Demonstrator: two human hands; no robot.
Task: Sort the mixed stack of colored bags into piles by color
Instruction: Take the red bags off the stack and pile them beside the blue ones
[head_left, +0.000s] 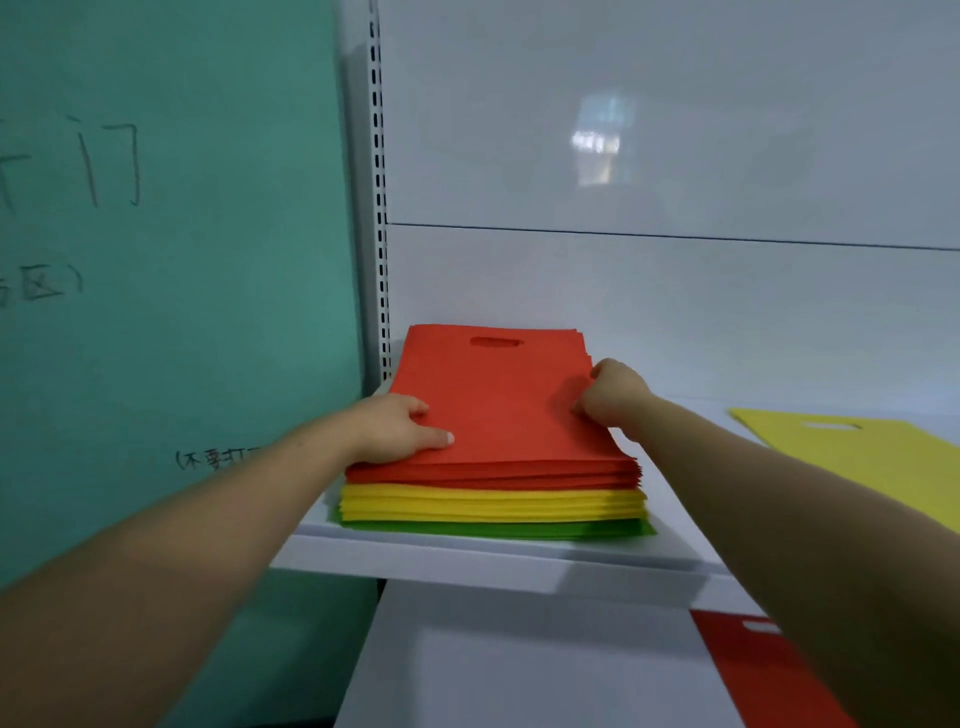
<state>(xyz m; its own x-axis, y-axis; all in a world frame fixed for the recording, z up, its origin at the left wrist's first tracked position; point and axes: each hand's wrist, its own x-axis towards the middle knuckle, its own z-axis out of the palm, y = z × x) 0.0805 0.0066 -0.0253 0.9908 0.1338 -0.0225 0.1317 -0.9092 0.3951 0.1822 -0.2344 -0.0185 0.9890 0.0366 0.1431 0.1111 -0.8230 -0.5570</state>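
Bags, how many?

One stack (493, 501) on the upper shelf (467, 564), in three bands: red bags (493, 395) on top, yellow bags (493, 503) in the middle, green bags (493, 530) beneath; the layers are too fine to count. One lone yellow bag (857, 457) lies well apart to the right on that shelf; one lone red bag (753, 670) on the lower shelf (519, 675).

Hands?

Two. The right hand (613, 395) pinches the red bags' right edge, fingers curled. The left hand (397, 428) lies on their left edge, thumb flat on top; whether it grasps, I cannot tell.

Room?

The stack's left edge sits near the slotted upright (383, 249); bare white shelf lies between stack and lone yellow bag.
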